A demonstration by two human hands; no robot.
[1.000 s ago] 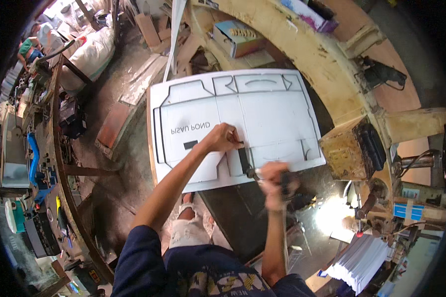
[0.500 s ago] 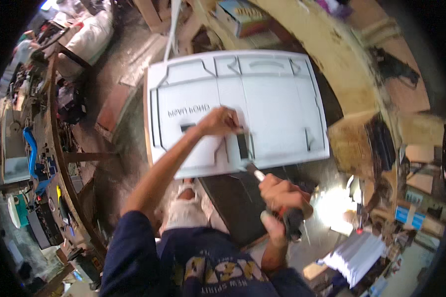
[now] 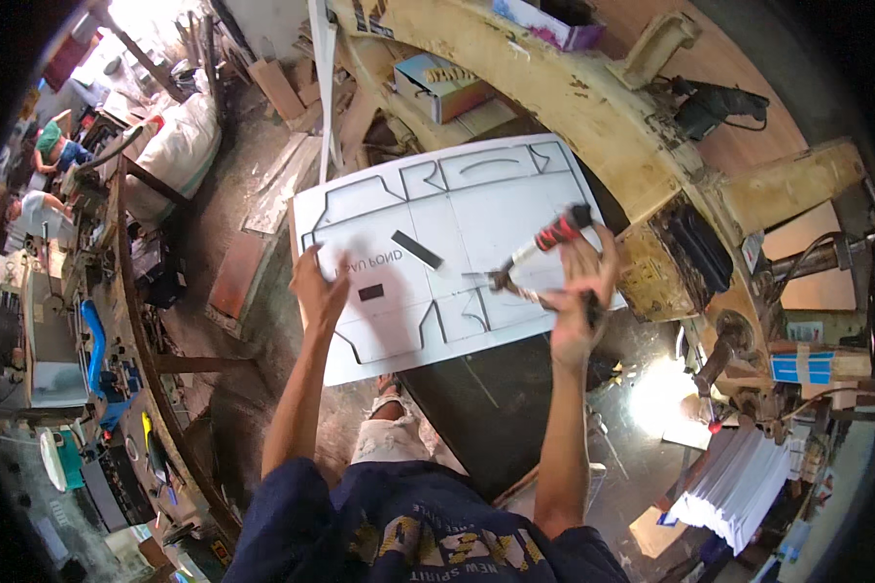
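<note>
A large white board (image 3: 476,219) carries thin dark lines forming a panel-like outline. My left hand (image 3: 321,291) is over the board's left edge, fingers spread, with nothing in it. My right hand (image 3: 585,301) grips a two-handled plier-like tool (image 3: 527,260) with red and black grips. The tool's handles stand wide apart, and its jaws point left over the board's middle. A dark flat strip (image 3: 416,249) lies aslant near the centre. Close to my left hand is a shorter dark piece (image 3: 370,291).
A worn, cream-coloured machine frame (image 3: 593,126) curves along the far and right sides. On the left runs a cluttered workbench (image 3: 131,291) with a blue-handled tool (image 3: 93,340). A stack of white sheets (image 3: 739,486) sits at lower right, near a bright light (image 3: 663,398).
My left hand has moved left and opened; a dark strip formerly near its fingers now lies mid-board. My right hand has risen with the tool, whose handles have spread. The board appears tilted differently.
</note>
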